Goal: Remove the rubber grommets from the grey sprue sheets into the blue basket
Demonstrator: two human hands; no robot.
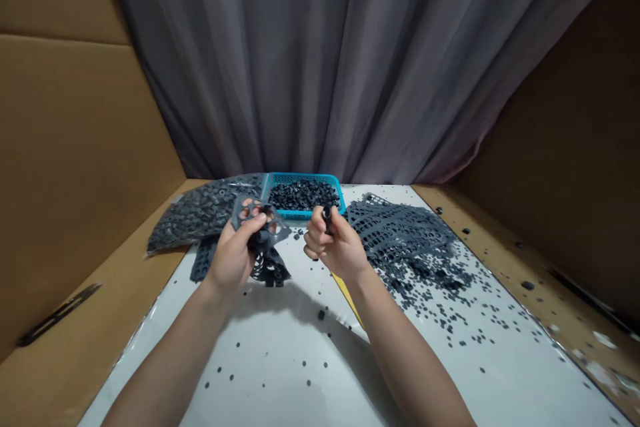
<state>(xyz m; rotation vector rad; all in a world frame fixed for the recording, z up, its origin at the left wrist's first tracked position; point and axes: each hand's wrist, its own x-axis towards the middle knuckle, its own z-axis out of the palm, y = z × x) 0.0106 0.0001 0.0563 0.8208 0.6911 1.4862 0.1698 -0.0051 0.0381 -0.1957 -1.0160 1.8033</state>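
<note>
My left hand [233,257] is closed on a dark perforated sheet [274,221] with round holes, the thumb lying over its front. Small black cylindrical pieces [261,237] show at the sheet beside the thumb. To the right, my right hand [336,240] is raised, its fingers curled around a short black tube [327,216] whose end points up. A gap separates the two hands. Behind them stands a blue basket [343,205] filled with small black parts [305,195]. More dark perforated strips [270,268] hang or lie below my left hand; which of them it holds is unclear.
A clear bag [200,213] of black parts lies at the back left. Perforated dark sheets [400,230] are heaped at right, with many small discs scattered on the white table [240,393]. A yellow object [349,299] lies under my right forearm. Cardboard walls [65,147] flank both sides.
</note>
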